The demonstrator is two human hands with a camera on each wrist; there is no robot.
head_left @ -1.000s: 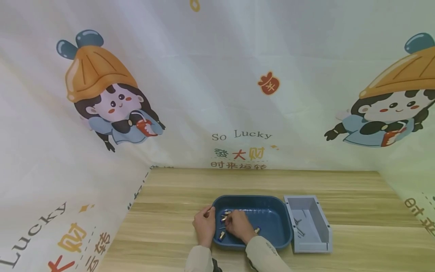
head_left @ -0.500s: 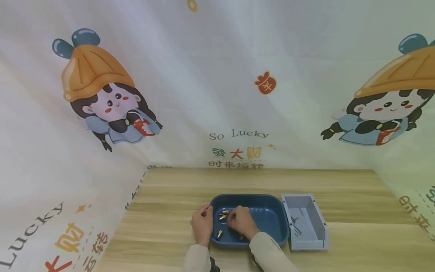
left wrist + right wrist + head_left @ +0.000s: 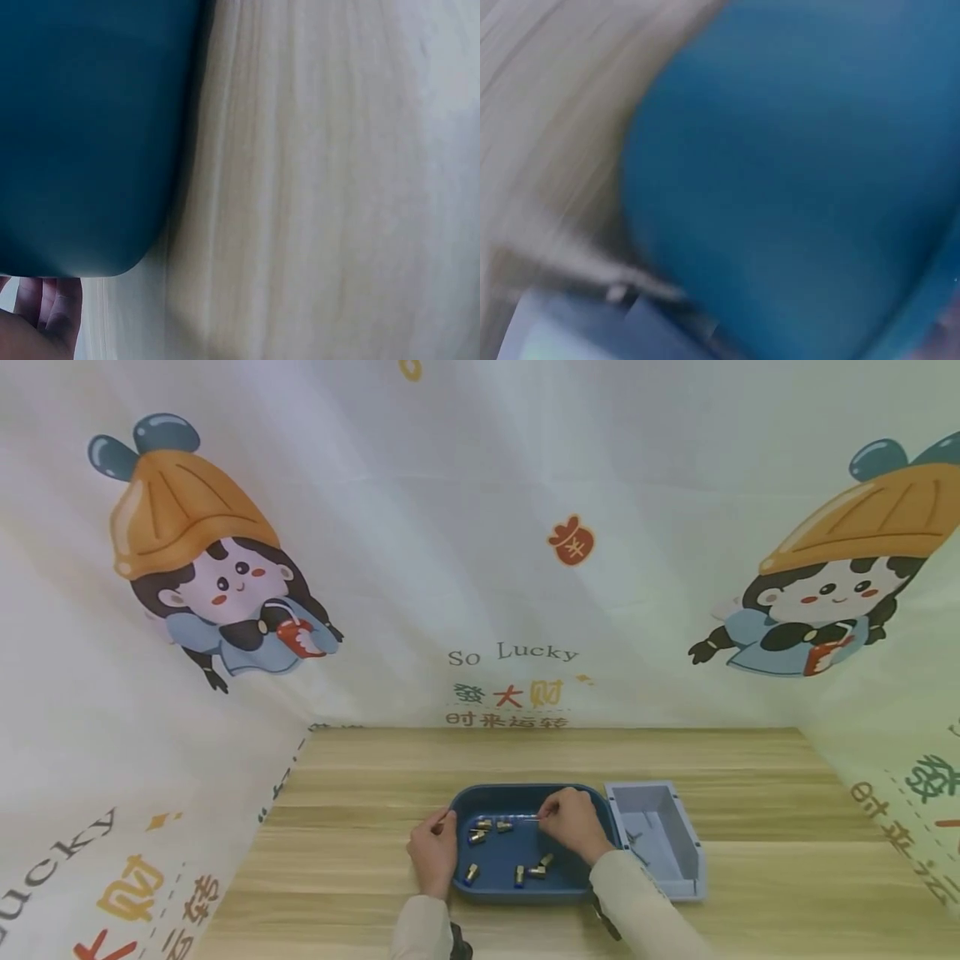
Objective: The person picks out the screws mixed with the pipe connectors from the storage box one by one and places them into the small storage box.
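In the head view, my left hand (image 3: 433,856) grips the left rim of a dark blue plastic tub (image 3: 540,897). The left wrist view shows its fingers (image 3: 64,307) against the tub's edge. Over the right part of the tub, my right hand (image 3: 577,825) pinches a thin, shiny metal pin (image 3: 528,817) that points left; its head end is hidden by the fingers. Several brass pipe fittings with blue ends lie in the tub: one fitting (image 3: 471,873) near the left hand, another (image 3: 519,877) at the front. Only a blurred bit of the right hand shows in its wrist view.
A grey plastic bin (image 3: 688,847) stands directly right of the tub, with thin metal screws or pins (image 3: 634,838) inside. Both sit on a wood-grain table (image 3: 337,827). A printed curtain (image 3: 390,568) encloses the back and sides.
My right hand has moved right and away from the fittings at the tub's left, carrying the pin. More fittings are now uncovered. The left hand stays on the rim; the head view has shifted slightly.
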